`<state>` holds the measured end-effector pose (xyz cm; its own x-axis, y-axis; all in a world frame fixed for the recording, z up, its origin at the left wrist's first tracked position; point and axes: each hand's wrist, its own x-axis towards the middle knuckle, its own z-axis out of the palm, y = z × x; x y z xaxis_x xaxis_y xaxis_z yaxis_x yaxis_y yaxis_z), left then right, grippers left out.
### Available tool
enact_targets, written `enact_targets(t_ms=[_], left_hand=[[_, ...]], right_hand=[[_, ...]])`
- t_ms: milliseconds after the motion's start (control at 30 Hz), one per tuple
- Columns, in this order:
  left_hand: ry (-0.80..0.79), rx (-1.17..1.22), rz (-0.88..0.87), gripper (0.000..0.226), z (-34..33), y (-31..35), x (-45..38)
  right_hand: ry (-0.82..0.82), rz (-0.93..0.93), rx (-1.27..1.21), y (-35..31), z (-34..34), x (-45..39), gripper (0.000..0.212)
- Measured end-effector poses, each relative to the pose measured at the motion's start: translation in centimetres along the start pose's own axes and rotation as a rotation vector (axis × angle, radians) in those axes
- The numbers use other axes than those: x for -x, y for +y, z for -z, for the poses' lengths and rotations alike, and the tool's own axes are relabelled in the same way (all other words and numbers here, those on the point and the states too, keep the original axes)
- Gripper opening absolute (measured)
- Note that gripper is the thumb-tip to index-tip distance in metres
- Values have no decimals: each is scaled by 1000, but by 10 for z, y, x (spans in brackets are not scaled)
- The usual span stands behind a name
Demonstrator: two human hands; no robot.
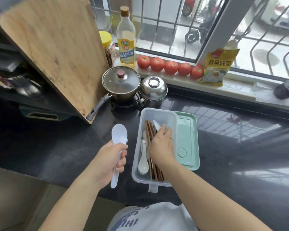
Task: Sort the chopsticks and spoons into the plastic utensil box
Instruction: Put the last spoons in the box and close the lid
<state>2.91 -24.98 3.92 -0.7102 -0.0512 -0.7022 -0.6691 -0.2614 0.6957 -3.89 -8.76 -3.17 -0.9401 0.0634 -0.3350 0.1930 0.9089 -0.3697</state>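
My left hand (112, 157) is closest to me, held above the dark counter (57, 144) to the left of the plastic utensil box (157, 114). Its fingers are curled around the handle of a white plastic spoon (119, 135), bowl pointing away from me. My right hand (160, 144) is inside the box, palm down, on the wooden chopsticks (154, 172), which lie lengthwise along the box. Its fingertips touch a white utensil (156, 125) at the far end; whether they pinch it or only rest on it I cannot tell. A white ceramic spoon (143, 164) lies in the box along its left wall, beside the chopsticks. The green lid (187, 139) lies flat on the counter, touching the box's right side. A lidded pot (121, 82) and a steel container (153, 90) stand beyond the box.
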Motion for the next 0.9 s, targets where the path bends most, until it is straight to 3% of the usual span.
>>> enact_targets(t_ms=[67, 167, 233, 400, 533, 600, 667, 733, 800, 900], left_hand=[[-10, -13, 4, 22, 2, -1, -1], [-55, -95, -7, 21, 2, 0, 3], [-132, -152, 4, 21, 1, 1, 5], [-381, -320, 20, 22, -21, 8, 10], [-658, -12, 219, 45, -36, 8, 6], [-775, 118, 318, 52, -34, 7, 3], [-834, 151, 345, 54, -29, 6, 3], [-770, 45, 300, 51, -28, 5, 11], [-580, -65, 204, 51, -25, 4, 21], [-272, -14, 34, 46, -11, 2, 27]], right_hand=[[-4, 22, -102, -3, 8, 5, 65], [63, 16, -454, 5, 33, 28, 34], [9, -28, -629, 14, 49, 48, 22], [-295, 4, -892, 13, 72, 74, 26], [-521, 128, -1208, 16, 89, 66, 50], [-638, 260, -1242, 18, 102, 58, 57], [-709, 360, -1182, 14, 109, 53, 49], [-667, 385, -1106, 7, 111, 48, 35], [-531, 345, -1053, 0, 115, 37, 24], [-261, 221, -908, -1, 128, 14, 25]])
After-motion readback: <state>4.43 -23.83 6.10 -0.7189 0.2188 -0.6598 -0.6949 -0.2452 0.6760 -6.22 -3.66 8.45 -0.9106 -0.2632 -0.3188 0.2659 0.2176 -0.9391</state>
